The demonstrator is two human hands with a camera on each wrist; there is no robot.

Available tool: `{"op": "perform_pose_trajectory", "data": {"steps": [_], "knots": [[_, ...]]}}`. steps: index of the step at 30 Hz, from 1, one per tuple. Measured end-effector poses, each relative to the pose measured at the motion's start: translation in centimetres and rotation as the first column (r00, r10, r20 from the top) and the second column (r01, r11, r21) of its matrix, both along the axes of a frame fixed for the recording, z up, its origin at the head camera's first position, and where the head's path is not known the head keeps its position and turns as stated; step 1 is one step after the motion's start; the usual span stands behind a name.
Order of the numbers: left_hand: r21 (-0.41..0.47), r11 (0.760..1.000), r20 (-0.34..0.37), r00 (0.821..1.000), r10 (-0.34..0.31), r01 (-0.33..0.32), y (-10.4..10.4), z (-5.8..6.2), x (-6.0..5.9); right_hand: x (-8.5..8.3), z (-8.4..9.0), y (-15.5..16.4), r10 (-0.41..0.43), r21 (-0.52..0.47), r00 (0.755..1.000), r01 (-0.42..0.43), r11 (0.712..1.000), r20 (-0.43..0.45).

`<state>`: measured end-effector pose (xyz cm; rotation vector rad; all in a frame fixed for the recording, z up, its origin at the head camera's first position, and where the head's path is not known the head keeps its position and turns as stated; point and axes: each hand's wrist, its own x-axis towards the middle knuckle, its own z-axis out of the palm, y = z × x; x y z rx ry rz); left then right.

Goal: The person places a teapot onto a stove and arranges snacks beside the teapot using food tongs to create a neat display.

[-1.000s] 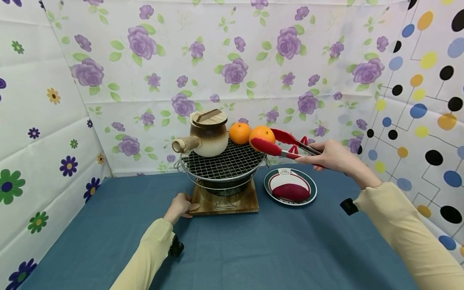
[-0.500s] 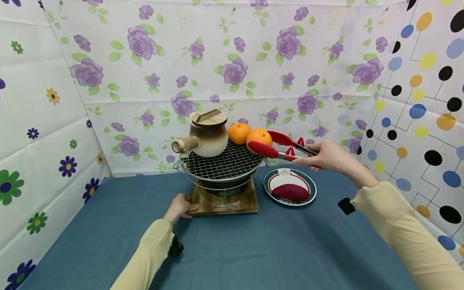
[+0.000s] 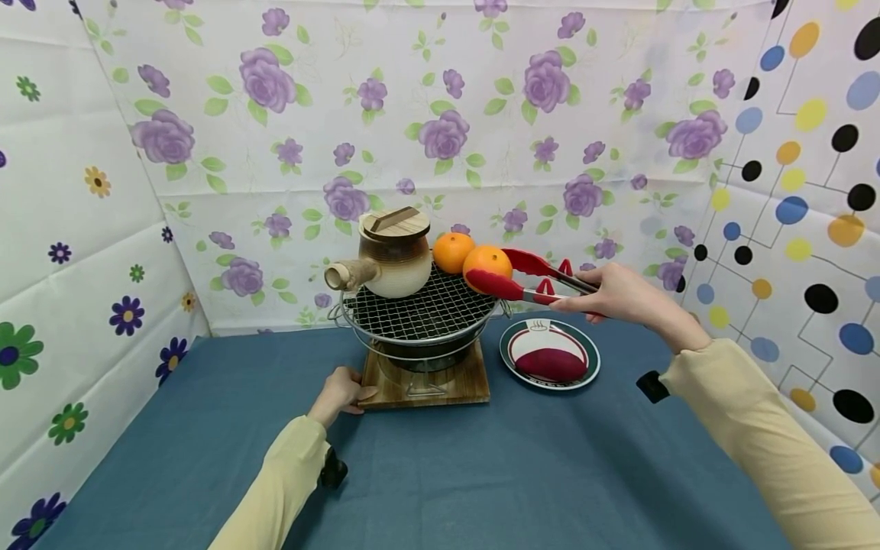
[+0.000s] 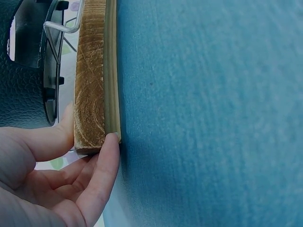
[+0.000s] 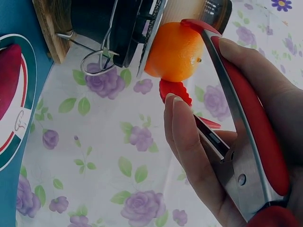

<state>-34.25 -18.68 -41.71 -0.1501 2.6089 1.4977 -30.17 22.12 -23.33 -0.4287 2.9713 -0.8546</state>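
Head view: we have the right hand [image 3: 622,294] curled round the red-tipped tongs [image 3: 509,289], whose tips straddle the nearer orange [image 3: 488,266] at the right edge of the grill mesh [image 3: 419,309]. The farther orange [image 3: 453,252] sits just behind, the lidded pot [image 3: 395,263] to its left. We cannot tell whether the oranges touch. Advice: hold the tongs level and avoid nudging the neighbour.

Left wrist view: the left hand [image 4: 57,184] pinches the corner of the wooden board [image 4: 90,80], thumb above, a finger at the lower edge. We judge this a good brace; the grip should steady without tugging.

Right wrist view: thumb and fingers squeeze the tongs from opposite sides; one tip lies against each side of the orange, which appears to touch the mesh rim. Round skin may roll, so we would centre both tips before loosening, then part them slowly and evenly.
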Motion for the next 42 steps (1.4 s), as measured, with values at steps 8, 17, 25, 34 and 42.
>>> {"op": "perform_pose_trajectory", "data": {"steps": [8, 17, 25, 34, 42], "knots": [[0.003, 1.000, -0.006, 1.000, -0.006, 0.006, 0.0, 0.0, 0.1, 0.1, 0.2, -0.4, -0.002, 0.031, 1.000, 0.002, 1.000, -0.004], [-0.005, 1.000, -0.003, 1.000, 0.013, -0.013, 0.0, 0.0, 0.0, -0.4, 0.1, -0.6, 0.003, 0.029, 1.000, -0.003, 1.000, 0.003], [-0.002, 1.000, -0.003, 1.000, 0.015, -0.015, 0.1, 0.2, 0.1, -0.7, 0.0, -0.8, 0.008, 0.013, 1.000, -0.008, 1.000, 0.004], [-0.009, 1.000, 0.009, 1.000, 0.011, -0.011, 0.1, 0.0, 0.1, -0.7, -0.2, -1.0, 0.034, -0.004, 0.999, -0.034, 0.999, -0.001], [0.002, 1.000, -0.004, 1.000, 0.008, -0.008, 0.1, 0.1, 0.2, -0.9, -0.4, -1.3, 0.034, -0.012, 0.999, -0.035, 0.999, -0.020]]}}
